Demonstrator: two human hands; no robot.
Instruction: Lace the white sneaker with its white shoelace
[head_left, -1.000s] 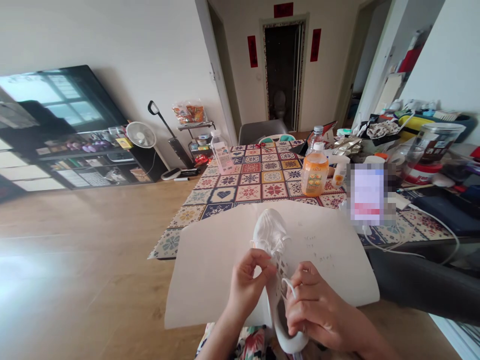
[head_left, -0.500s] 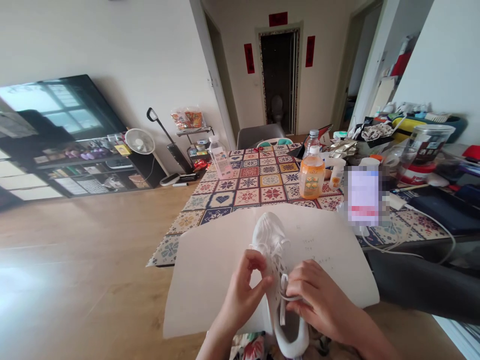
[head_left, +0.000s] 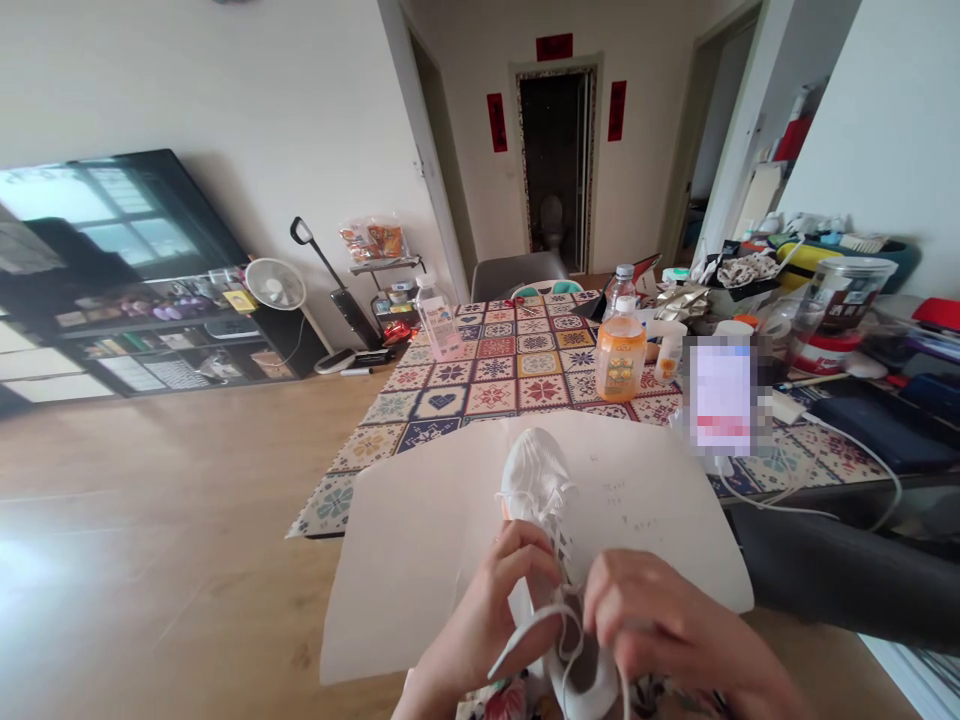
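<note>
A white sneaker (head_left: 536,465) lies on a white paper sheet, toe pointing away from me, its opening towards me. Its white shoelace (head_left: 568,610) is laced through the front eyelets, and a loose length curves over the opening between my hands. My left hand (head_left: 506,585) is at the left side of the eyelets, fingers curled in on the lace; its fingertips are partly hidden. On the right of the opening, my right hand (head_left: 645,615) is closed in a pinch on the lace, with a strand hanging below it.
The paper sheet (head_left: 405,560) overhangs the near edge of the patterned tablecloth (head_left: 491,398). Beyond it stand an orange drink bottle (head_left: 621,355) and a pink-tinted bottle (head_left: 439,320). A blurred phone (head_left: 721,395) with white cables (head_left: 787,508) and clutter are at the right.
My left hand has gone from an open curve beside the shoe to curled at the eyelets. My right hand has shifted slightly right and down, and the lace now loops wider over the opening.
</note>
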